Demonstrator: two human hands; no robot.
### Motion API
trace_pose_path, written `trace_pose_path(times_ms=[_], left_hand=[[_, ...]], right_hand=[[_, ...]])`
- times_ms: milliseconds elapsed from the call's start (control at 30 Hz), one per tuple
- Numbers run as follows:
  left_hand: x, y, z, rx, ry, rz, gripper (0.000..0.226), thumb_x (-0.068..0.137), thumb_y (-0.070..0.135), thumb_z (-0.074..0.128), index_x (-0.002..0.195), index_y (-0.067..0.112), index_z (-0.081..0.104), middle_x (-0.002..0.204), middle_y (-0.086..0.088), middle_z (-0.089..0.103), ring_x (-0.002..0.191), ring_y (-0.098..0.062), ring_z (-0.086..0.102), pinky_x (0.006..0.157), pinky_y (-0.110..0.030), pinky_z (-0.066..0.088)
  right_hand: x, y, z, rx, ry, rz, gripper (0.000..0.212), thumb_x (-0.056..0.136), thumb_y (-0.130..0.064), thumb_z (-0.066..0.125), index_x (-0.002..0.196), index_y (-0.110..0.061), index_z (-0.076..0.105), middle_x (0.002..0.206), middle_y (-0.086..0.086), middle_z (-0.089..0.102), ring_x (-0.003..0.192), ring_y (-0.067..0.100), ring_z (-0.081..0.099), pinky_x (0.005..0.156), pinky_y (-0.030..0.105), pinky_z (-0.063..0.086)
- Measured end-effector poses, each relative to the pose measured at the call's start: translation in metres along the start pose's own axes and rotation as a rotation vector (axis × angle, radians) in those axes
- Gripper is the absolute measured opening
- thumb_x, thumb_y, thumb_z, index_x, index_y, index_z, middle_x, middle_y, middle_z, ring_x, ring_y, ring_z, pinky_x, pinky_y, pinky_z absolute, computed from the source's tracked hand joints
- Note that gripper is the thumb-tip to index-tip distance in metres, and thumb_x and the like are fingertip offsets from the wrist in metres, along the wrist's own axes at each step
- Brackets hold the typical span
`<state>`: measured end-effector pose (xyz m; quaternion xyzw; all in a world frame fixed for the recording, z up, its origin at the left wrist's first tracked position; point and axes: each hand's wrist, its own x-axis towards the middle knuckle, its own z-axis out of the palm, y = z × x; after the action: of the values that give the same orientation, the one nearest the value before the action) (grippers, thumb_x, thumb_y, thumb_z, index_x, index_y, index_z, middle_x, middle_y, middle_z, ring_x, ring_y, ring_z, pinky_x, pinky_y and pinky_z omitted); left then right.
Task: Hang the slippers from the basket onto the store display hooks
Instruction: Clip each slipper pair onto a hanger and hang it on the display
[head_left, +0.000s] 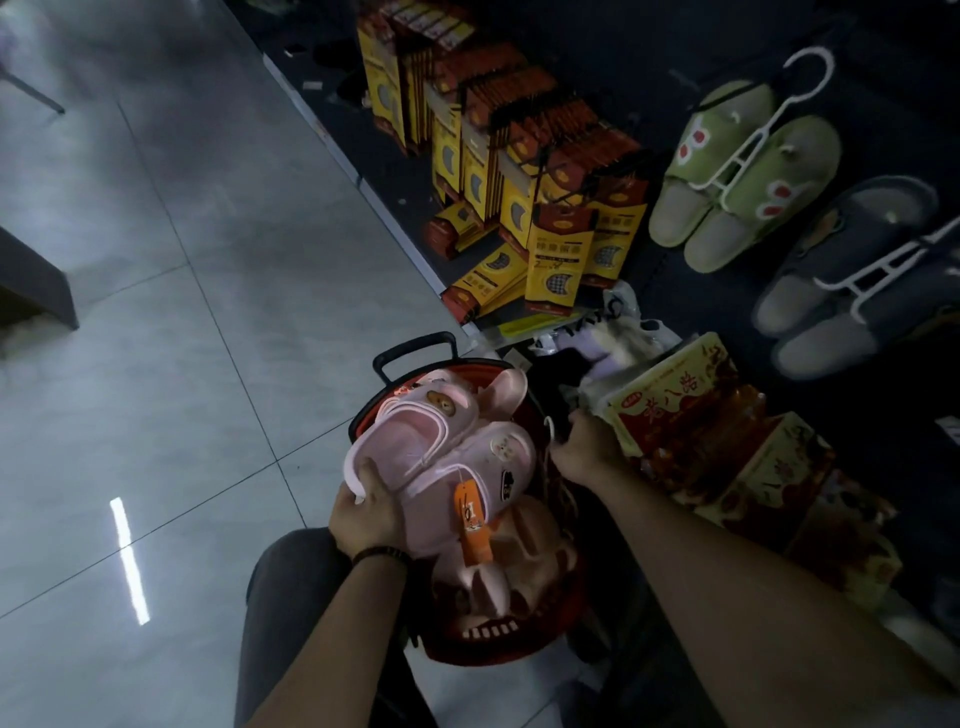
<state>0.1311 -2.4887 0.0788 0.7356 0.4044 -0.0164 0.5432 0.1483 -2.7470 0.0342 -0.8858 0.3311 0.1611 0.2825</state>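
Note:
A red basket (498, 639) with a black handle stands on the floor below me, holding several pink slippers. My left hand (366, 512) grips a pair of pink slippers (441, 457) with an orange tag, held just above the basket. My right hand (587, 449) is closed on the small white hanger hook (549, 427) at the pair's right side. On the dark display wall at the right hang a green slipper pair (737, 176) and a grey slipper pair (852, 280), each on a white hanger.
Yellow and red packaged goods (519, 171) hang and lie on the low shelf to the left of the slippers. Red and yellow boxes (727, 441) are stacked right of the basket. Plastic bags (618, 332) lie behind it. Grey tiled floor (182, 312) spreads to the left.

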Motion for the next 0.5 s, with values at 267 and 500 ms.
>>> trace_pose_path(times_ms=[267, 500], left_hand=[[0.004, -0.002, -0.011, 0.057, -0.048, 0.043, 0.05, 0.104, 0.048, 0.049, 0.123, 0.007, 0.072, 0.123, -0.022, 0.07, 0.118, -0.042, 0.06, 0.091, -0.037, 0.044], [0.003, 0.008, -0.026, 0.086, -0.019, 0.086, 0.054, 0.105, 0.049, 0.045, 0.12, 0.005, 0.072, 0.122, -0.027, 0.069, 0.12, -0.044, 0.058, 0.098, -0.042, 0.044]], right_hand=[[0.019, 0.0, 0.028, 0.119, -0.105, 0.011, 0.032, 0.093, -0.036, 0.071, 0.079, -0.009, 0.079, 0.088, 0.012, 0.078, 0.086, 0.033, 0.073, 0.077, 0.034, 0.055], [0.016, -0.005, 0.023, 0.13, -0.066, 0.051, 0.04, 0.09, -0.051, 0.074, 0.097, -0.011, 0.076, 0.093, 0.008, 0.075, 0.088, 0.03, 0.073, 0.073, 0.031, 0.052]])
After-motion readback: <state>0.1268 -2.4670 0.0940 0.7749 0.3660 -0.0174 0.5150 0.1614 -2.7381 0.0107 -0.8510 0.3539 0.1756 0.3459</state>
